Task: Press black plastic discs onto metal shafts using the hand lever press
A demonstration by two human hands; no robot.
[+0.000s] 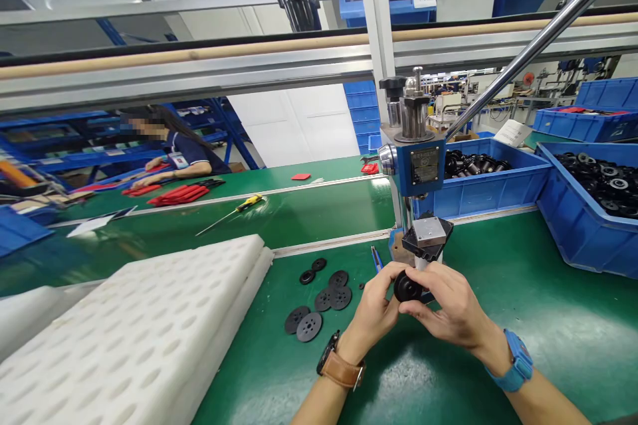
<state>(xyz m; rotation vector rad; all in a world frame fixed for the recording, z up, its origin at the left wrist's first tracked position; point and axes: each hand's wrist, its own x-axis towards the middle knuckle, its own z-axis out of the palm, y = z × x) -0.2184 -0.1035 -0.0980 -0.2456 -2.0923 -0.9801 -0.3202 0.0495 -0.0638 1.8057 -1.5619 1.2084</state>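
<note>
My left hand (375, 309) and my right hand (447, 305) meet in front of me, both closed round a small black round part (407, 287). They hold it just below the metal block (427, 232) of a blue hand press (417, 166). The press's long chrome lever (538, 40) slants up to the right. Several flat black discs (319, 302) lie on the green mat to the left of my left hand. A brown-strapped watch sits on my left wrist, a blue one on my right.
A white foam tray (124, 339) with rows of hollows fills the near left. Blue bins (491, 189) (588, 212) of black parts stand at the right. Beyond the green conveyor (249, 219) lie a yellow-handled screwdriver (234, 211) and red pieces (177, 194); another person sits there.
</note>
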